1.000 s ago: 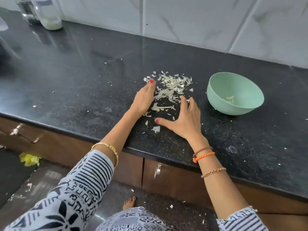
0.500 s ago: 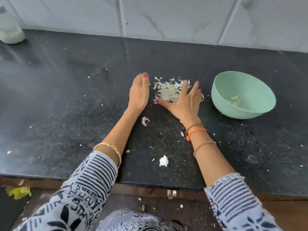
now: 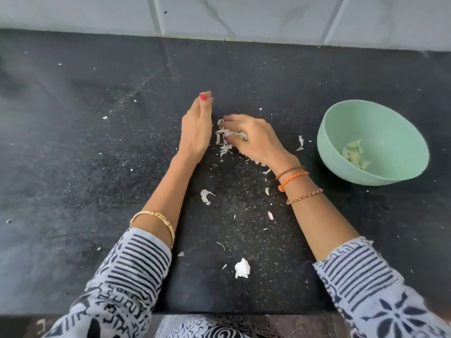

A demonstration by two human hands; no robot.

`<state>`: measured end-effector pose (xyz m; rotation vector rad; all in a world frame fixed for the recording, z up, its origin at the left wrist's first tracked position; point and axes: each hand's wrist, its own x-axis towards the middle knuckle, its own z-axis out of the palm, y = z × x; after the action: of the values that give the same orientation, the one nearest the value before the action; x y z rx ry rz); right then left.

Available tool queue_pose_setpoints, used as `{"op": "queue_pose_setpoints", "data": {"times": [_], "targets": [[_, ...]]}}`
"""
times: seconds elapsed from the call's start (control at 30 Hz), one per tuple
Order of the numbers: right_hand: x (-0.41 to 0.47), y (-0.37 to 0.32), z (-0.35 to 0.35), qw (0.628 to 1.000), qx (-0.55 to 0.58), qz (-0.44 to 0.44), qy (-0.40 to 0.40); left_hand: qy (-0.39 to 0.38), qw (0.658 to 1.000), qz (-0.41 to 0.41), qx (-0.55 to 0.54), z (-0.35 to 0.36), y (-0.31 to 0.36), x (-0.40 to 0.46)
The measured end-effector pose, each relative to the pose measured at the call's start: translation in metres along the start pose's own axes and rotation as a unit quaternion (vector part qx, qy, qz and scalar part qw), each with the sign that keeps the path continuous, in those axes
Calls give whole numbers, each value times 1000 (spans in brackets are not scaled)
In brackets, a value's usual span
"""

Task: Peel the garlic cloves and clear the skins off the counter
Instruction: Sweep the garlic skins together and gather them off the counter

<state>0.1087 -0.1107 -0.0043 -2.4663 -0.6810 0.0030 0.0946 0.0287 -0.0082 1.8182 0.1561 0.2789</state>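
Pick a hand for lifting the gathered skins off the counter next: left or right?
Right, probably. The right hand already curls round the garlic skins; the left hand stands edge-on beside them as a wall, holding nothing.

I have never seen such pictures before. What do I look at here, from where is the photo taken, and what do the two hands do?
There is no machine here. A person wears a camera on the head, so you look down at that person's own arms and a black counter. The left hand stands on its edge with straight fingers, like a wall. The right hand curls its fingers round a small heap of white garlic skins beside that wall. More loose skins lie nearer the person, such as one bigger white piece. At the right stands a green bowl with peeled garlic cloves inside.
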Motion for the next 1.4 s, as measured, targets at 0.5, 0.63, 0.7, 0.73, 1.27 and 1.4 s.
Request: {"op": "queue_pose_setpoints", "data": {"times": [0.5,0.63,0.7,0.73,1.27,1.4], "targets": [[-73,-57,5,896,385,165,147,-147,982,-28,-119,-16,16,-61],[-106,-59,10,870,364,200,264,-163,972,-59,-158,-15,26,-76],[-122,-55,12,882,304,210,294,-142,977,-43,-154,-12,27,-80],[-128,-54,12,891,276,212,291,-127,981,-31,-143,-11,26,-80],[-175,-122,48,948,-125,272,104,-59,992,-15,-109,-20,18,-81],[-142,-115,48,939,-123,301,112,-39,992,-26,-116,-25,20,-76]]}}
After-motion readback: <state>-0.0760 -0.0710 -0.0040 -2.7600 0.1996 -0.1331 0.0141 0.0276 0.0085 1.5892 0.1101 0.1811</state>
